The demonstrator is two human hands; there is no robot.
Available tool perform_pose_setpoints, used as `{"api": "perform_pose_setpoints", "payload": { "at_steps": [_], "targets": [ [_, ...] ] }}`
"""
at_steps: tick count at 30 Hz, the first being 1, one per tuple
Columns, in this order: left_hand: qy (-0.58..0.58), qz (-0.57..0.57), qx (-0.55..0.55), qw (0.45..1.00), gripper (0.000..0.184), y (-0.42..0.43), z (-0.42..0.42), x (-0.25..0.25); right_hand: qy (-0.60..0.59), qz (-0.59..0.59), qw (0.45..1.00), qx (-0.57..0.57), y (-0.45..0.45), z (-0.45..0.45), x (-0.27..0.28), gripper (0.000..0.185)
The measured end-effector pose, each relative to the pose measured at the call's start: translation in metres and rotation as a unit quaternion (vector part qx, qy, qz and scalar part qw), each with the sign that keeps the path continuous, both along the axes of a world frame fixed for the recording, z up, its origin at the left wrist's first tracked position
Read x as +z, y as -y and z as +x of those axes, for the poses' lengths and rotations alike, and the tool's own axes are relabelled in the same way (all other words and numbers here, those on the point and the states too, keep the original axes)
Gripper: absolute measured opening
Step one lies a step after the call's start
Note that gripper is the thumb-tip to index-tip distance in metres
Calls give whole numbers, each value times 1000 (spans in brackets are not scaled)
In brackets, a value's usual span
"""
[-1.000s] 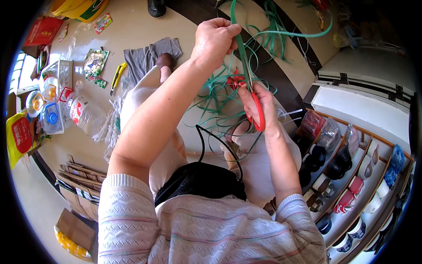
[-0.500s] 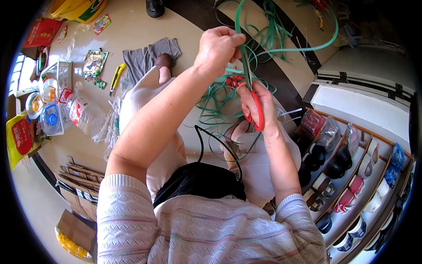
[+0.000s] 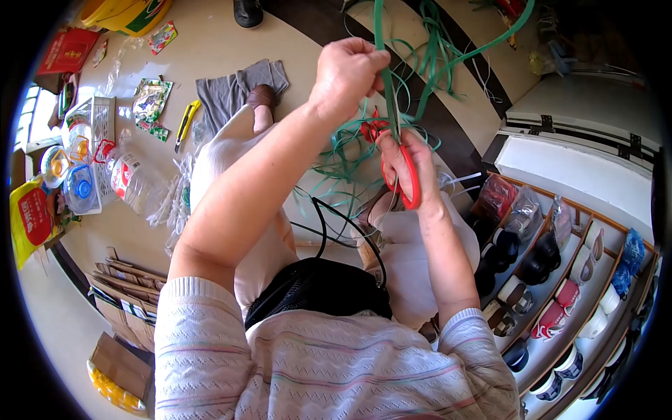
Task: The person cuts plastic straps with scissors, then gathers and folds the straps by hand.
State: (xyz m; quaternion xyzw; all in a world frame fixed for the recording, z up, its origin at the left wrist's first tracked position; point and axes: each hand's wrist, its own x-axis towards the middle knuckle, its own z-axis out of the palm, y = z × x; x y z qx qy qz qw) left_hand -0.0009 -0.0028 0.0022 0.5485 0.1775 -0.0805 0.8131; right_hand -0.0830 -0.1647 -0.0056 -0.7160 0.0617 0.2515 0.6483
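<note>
My left hand (image 3: 346, 78) is closed in a pinch on a green plastic strap (image 3: 379, 24), which runs up past the top edge of the view. Below it, my right hand (image 3: 423, 155) grips the red-handled scissors (image 3: 414, 187), whose blades point upward along the strap, close to my left fingers. Whether the blades are apart cannot be made out. Thin green strips (image 3: 339, 164) lie tangled beneath both hands. Another red piece (image 3: 373, 129) shows just left of my right thumb, its kind unclear.
A shoe rack (image 3: 553, 280) stands at my right. On the floor to the left are a yellow utility knife (image 3: 186, 124), a grey cloth (image 3: 227, 94), a plastic bottle (image 3: 133, 182) and a white crate (image 3: 105, 126). Folded cardboard (image 3: 126, 294) leans nearby. More green strap (image 3: 437, 45) lies ahead.
The long green strap at upper right has swung up, and its curve has changed. Strips under my hands have shifted slightly. Both hands stay in nearly the same place.
</note>
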Motion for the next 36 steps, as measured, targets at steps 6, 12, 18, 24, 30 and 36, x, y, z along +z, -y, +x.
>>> {"api": "perform_pose_setpoints", "payload": {
  "at_steps": [6, 12, 18, 24, 30, 36],
  "targets": [
    [-3, -6, 2, 1000, 15, 4, -2, 3, -1, -8, 1000, 27, 3, 3, 2, 29],
    [-12, 0, -4, 1000, 15, 6, -4, 1, 5, -8, 1000, 20, 4, 2, 1, 29],
    [-19, 17, -18, 1000, 15, 7, -3, -1, -1, 2, 1000, 15, 4, 4, -2, 28],
    [16, 25, 31, 999, 16, -7, 11, 1, -23, 15, 1000, 9, 0, -4, 0, 28],
    [13, 47, 2, 999, 17, -1, 4, -1, -11, 1, 1000, 18, 2, -1, -2, 35],
    [0, 38, 4, 999, 16, -2, 4, 0, -22, 3, 999, 23, 1, -2, 3, 34]
  ]
}}
